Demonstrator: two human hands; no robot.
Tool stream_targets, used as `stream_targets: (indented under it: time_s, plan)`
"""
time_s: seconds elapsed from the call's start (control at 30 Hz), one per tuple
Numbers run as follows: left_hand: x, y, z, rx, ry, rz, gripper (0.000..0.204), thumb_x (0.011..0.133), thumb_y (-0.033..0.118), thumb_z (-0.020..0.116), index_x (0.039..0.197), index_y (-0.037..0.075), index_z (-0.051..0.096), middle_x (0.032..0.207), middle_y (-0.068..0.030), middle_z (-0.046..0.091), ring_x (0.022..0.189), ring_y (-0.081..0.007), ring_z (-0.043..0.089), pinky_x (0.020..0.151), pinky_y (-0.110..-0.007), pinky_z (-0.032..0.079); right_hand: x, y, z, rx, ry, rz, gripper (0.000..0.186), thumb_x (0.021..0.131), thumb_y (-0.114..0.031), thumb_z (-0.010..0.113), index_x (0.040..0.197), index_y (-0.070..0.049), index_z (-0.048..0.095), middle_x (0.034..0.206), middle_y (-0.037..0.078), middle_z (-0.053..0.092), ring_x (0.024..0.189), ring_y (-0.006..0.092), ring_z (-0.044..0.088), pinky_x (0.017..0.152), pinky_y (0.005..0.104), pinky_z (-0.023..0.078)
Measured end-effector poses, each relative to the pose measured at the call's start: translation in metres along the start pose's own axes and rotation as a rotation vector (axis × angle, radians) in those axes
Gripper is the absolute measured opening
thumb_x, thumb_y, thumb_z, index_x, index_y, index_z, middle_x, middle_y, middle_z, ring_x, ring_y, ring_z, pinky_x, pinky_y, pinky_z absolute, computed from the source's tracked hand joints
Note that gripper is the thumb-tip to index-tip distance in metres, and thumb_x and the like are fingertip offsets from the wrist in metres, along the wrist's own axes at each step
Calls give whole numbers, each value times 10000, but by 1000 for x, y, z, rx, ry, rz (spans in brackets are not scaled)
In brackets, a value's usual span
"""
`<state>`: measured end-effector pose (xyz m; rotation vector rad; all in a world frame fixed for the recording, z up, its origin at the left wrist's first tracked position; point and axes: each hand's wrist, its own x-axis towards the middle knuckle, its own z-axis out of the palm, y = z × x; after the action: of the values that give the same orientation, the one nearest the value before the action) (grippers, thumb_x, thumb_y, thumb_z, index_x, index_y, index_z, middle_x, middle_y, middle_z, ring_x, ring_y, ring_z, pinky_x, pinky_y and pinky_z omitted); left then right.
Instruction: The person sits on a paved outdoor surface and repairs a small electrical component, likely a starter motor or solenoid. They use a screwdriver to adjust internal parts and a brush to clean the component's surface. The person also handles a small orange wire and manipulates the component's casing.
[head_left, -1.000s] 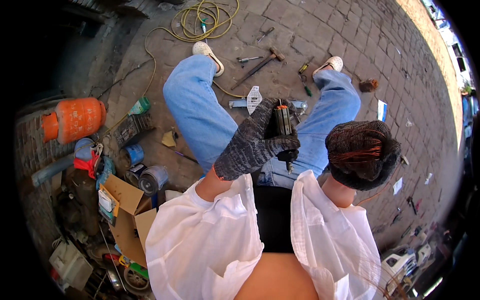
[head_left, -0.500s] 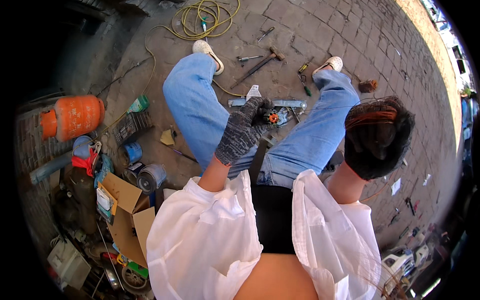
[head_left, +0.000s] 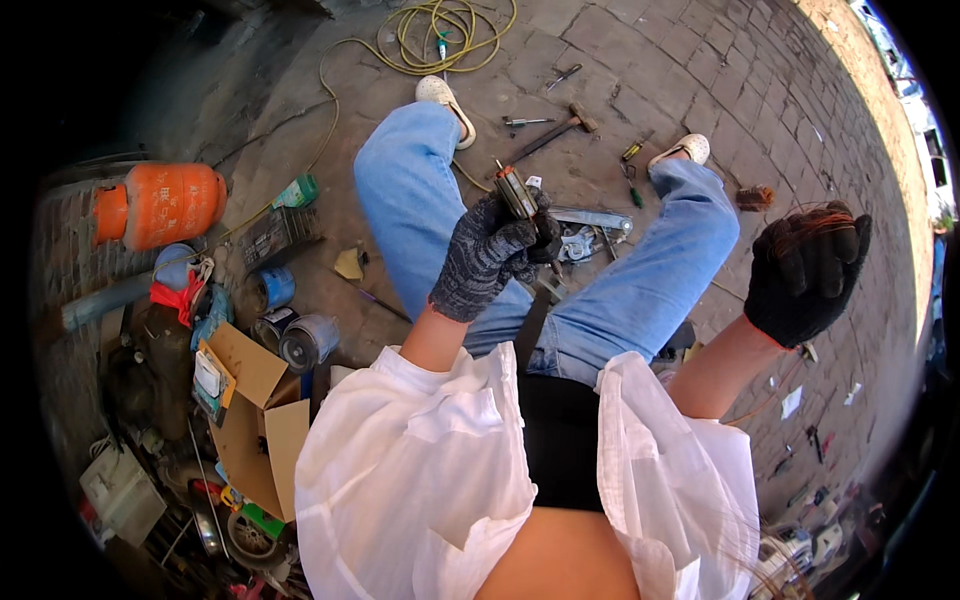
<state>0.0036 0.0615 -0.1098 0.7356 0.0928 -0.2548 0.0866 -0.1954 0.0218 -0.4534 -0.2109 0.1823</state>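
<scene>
My left hand (head_left: 480,245), in a grey knitted glove, is closed around a small motor armature (head_left: 516,193). Its metal core has orange-copper ends, and a thin shaft points up and away from me. A loose bundle of fine copper wire (head_left: 812,224) lies across the fingers of my right hand (head_left: 808,275), which is gloved in black and curled closed out to the right. Between my knees on the ground is a flat metal bar (head_left: 592,217), with a silvery metal part (head_left: 577,244) beside it.
A hammer (head_left: 555,134), screwdrivers (head_left: 634,148) and a bristly brown block (head_left: 755,198) lie on the paving ahead. Yellow hose (head_left: 445,40) is coiled at the far side. To the left stand an orange gas cylinder (head_left: 172,206), cans (head_left: 308,343) and an open cardboard box (head_left: 245,365).
My left hand has turned the armature from end-on to upright, its side now showing. My right hand has moved outward to the right with the copper wire. The whole view has shifted slightly.
</scene>
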Motion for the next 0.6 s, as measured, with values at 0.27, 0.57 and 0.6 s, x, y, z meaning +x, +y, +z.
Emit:
stream_targets:
  time_s: [0.27,0.57,0.6]
  plan:
    - [5,13,21,-105,125,-102,341,831,74,565,1159,26,484,917,-101,604,703,-127,583,528,-207,459,-8,10,22,62,-51,-103,256,913,-267,403,968,-43,515,722,12,563,606,96,516,615,246,431]
    - [3,17,19,-131,69,-132,357,823,71,579,1163,22,482,919,-115,612,724,-145,607,493,-185,423,-10,33,18,-292,-113,-362,697,855,-355,466,1364,1,149,1425,182,138,1315,346,144,1077,468,89]
    - [3,17,19,-129,62,-135,357,822,70,580,1162,22,481,919,-116,611,722,-145,608,495,-184,426,-9,36,14,-429,-110,-377,731,830,-376,494,1364,-5,159,1420,197,139,1312,354,148,1074,485,63]
